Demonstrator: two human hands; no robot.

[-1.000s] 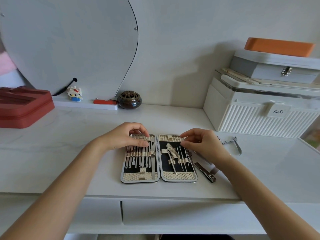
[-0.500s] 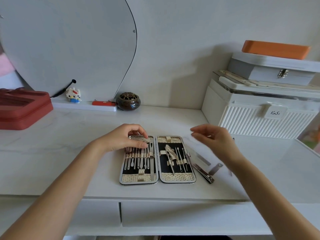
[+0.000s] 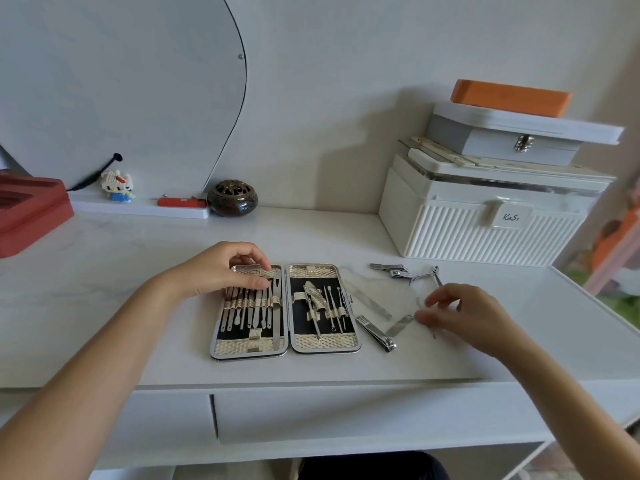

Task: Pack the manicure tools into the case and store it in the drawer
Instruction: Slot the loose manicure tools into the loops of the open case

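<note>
The open manicure case (image 3: pixel 322 341) lies flat on the white desk near its front edge, with several metal tools strapped into both halves. My left hand (image 3: pixel 221 271) rests on the case's upper left part, fingers curled over the top rim and thumb on the tools. My right hand (image 3: pixel 457 313) hovers to the right of the case, thumb and forefinger apart just beside a small flat metal tool (image 3: pixel 400 325). Loose on the desk lie a nail clipper (image 3: pixel 375 333), a long file (image 3: pixel 370 301), a second clipper (image 3: pixel 391 270) and a cuticle nipper (image 3: pixel 427 275). The drawer (image 3: pixel 346 415) below is closed.
A ribbed white storage box (image 3: pixel 485 233) stands at the back right, with a grey box (image 3: pixel 502 143) and an orange block (image 3: pixel 510 97) stacked on it. Along the back are a dark round burner (image 3: pixel 232 197), a toy figure (image 3: pixel 116 185) and a mirror (image 3: pixel 121 81). A red tray (image 3: pixel 27 209) sits far left.
My right hand has left the case's right half and moved right and down to the loose tools. My left hand has stayed on the case.
</note>
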